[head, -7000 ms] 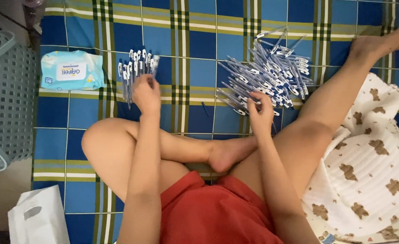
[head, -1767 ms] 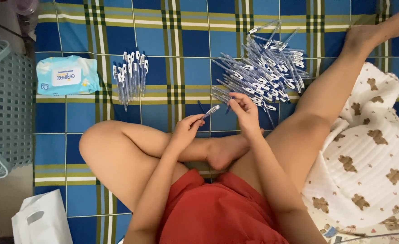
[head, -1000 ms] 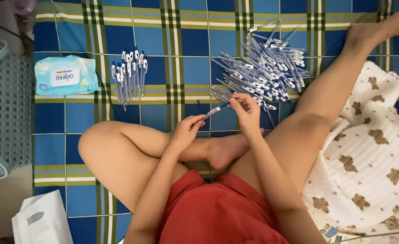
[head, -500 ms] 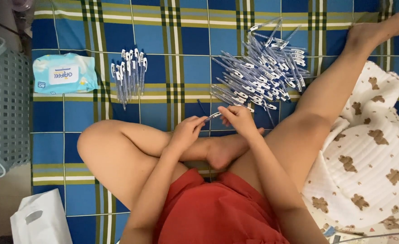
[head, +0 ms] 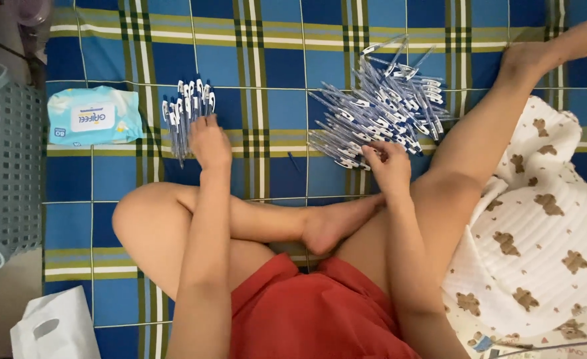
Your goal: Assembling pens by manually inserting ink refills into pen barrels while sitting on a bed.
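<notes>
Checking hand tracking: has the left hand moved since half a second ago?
Yes. The left hand went from in front of the lap, near the right hand, out to the small row of pens beside the wipes pack.

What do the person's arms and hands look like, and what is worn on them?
Both arms are bare along their whole visible length, with no sleeves. The left hand and the right hand wear no gloves, and no rings, watch or bracelet can be seen.

Hidden fingertips, cropped edges

We cannot see what the right hand (head: 390,169) pinches among the pens (head: 380,110); the grey basket (head: 4,159) and white bag (head: 54,329) run off-frame.
</notes>
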